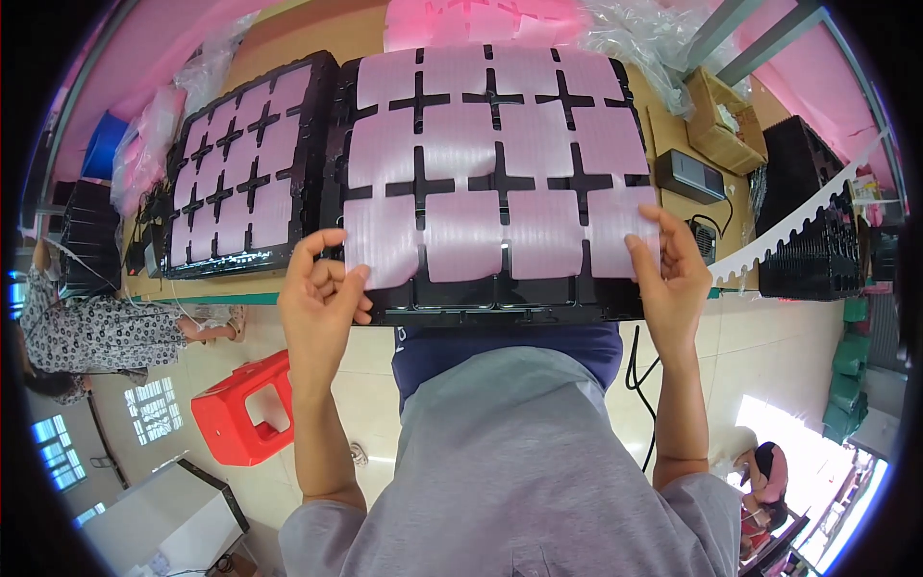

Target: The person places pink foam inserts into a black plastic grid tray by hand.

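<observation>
A thin pink foam sheet [463, 236] with cross-shaped cutouts lies over a black plastic tray [538, 292] right in front of me. The tray's near strip shows bare below the sheet's front edge, and the sheet is slightly wavy there. My left hand [322, 298] pinches the sheet's near left corner between thumb and fingers. At the near right corner, my right hand [675, 274] grips the same sheet, thumb on top. To the left stands another black tray [315, 163] with a similar pink sheet [207, 165] laid in it.
More pink sheet [481, 24] lies beyond the tray. On the right are a dark box-shaped device [689, 177], a cardboard box [723, 123] and stacked black trays [810, 236]. A red stool [236, 409] stands on the floor. Other people are at far left and lower right.
</observation>
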Available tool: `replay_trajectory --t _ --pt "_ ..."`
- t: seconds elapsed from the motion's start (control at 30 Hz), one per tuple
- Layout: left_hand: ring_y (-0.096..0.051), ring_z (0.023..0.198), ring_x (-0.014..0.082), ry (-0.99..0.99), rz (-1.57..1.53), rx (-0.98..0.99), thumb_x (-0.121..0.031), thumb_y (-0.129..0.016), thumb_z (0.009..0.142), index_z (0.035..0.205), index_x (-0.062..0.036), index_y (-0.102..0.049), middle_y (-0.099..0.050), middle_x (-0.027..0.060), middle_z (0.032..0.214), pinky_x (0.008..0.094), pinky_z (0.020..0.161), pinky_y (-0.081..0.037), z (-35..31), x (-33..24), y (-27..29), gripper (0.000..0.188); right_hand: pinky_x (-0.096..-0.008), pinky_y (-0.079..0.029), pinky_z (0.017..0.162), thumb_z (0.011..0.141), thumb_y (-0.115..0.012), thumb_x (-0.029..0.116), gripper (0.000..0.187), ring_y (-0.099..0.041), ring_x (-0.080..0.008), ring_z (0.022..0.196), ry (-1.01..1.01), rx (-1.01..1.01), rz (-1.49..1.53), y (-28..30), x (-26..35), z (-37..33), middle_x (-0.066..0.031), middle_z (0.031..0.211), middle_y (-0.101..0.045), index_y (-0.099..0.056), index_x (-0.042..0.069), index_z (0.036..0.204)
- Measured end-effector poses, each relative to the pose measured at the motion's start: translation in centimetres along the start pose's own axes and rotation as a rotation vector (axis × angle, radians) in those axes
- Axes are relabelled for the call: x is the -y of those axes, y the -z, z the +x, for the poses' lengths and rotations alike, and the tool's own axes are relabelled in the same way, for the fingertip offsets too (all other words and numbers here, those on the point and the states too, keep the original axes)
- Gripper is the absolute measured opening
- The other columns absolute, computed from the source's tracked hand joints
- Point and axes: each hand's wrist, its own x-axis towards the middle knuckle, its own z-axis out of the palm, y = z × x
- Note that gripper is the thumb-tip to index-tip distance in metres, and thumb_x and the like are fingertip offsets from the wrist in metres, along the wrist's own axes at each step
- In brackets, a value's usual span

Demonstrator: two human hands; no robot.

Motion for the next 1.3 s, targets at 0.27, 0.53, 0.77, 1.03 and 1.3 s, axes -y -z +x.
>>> replay_trajectory --t 0.27,0.53,0.77,1.03,1.3 --pt "-0.055 0.06 0.0027 0.034 0.013 -0.049 0.002 -0.064 0.092 0.116 -0.0013 -0.061 -0.061 -0.0008 0.076 0.0166 0.05 -0.04 -1.8 0.6 0.6 0.024 -0.0187 -0.038 0.06 0.088 -0.072 0.0 0.014 -0.047 -0.0031 0.068 0.063 -0.063 -0.079 0.9 -0.2 -1.8 0.0009 0.084 -0.065 -0.072 -0.002 0.101" --pt "-0.053 0.058 0.0028 0.025 0.076 -0.097 0.002 -0.065 0.092 0.112 -0.0009 -0.063 -0.06 -0.0013 0.075 0.0174 0.046 -0.036 -2.1 0.7 0.6 0.02 -0.0207 -0.035 0.058 0.087 -0.072 -0.001 0.012 -0.044 -0.004 0.065 -0.011 -0.04 -0.071 1.1 0.4 -2.0 0.0016 0.078 -0.062 -0.072 -0.001 0.099" --pt "-0.05 0.06 0.0011 -0.061 0.167 -0.164 0.001 -0.065 0.092 0.11 -0.001 -0.064 -0.06 -0.0027 0.077 0.016 0.051 -0.035 -1.7 1.0 0.2 0.018 -0.0208 -0.036 0.057 0.087 -0.071 -0.002 0.011 -0.045 -0.0045 0.064 -0.021 -0.049 -0.124 0.0 0.7 -1.5 0.0004 0.076 -0.061 -0.072 -0.001 0.098" --pt "-0.051 0.066 0.0006 -0.079 0.218 -0.205 0.003 -0.068 0.09 0.105 -0.0007 -0.068 -0.063 -0.0027 0.08 0.0164 0.055 -0.037 -1.4 0.8 0.4 0.016 -0.0201 -0.037 0.057 0.087 -0.071 -0.002 0.011 -0.047 -0.0046 0.064 -0.004 -0.046 -0.162 -0.6 1.4 -1.4 -0.0005 0.077 -0.062 -0.072 -0.001 0.098" --pt "-0.044 0.064 -0.0014 -0.107 0.349 -0.235 0.002 -0.068 0.09 0.103 -0.0013 -0.068 -0.06 -0.0055 0.079 0.0167 0.054 -0.029 -1.7 0.2 0.5 0.013 -0.0208 -0.037 0.056 0.086 -0.071 -0.003 0.011 -0.047 -0.0051 0.063 0.004 -0.065 -0.186 -0.3 1.7 -1.4 -0.0006 0.074 -0.06 -0.072 -0.001 0.097"
